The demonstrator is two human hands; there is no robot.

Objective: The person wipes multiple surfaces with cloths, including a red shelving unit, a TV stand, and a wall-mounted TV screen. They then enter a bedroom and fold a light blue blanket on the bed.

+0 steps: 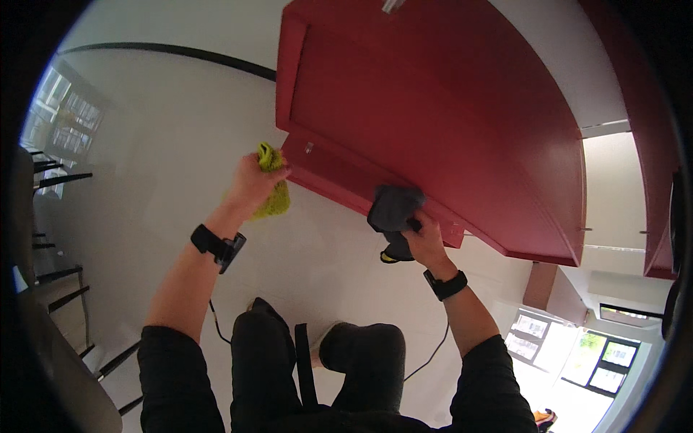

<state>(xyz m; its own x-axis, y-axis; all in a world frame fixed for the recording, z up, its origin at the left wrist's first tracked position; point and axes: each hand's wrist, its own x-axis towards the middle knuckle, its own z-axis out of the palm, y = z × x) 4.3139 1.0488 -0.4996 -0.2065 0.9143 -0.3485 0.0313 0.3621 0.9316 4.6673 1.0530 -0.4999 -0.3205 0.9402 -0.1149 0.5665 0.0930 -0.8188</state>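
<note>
My left hand [254, 181] grips a fuzzy yellow-green cloth [277, 199], whose lower part hangs below the fingers. It is beside the left end of the red cabinet's lower ledge [330, 168]. My right hand [425, 238] holds a dark grey cloth [398, 208] in front of the cabinet's lower edge. Part of that cloth hangs down, and a yellow patch shows at its bottom. Whether the grey cloth touches the red surface I cannot tell. Above both hands rises the broad flat panel of the red cabinet [433, 124].
Pale glossy floor [162, 162] surrounds my legs [363, 352]. Chairs with thin dark legs [65, 181] stand at the left. A black strip [178, 50] runs toward the cabinet. Windows [606, 357] are at the lower right, near an orange and dark object [546, 418].
</note>
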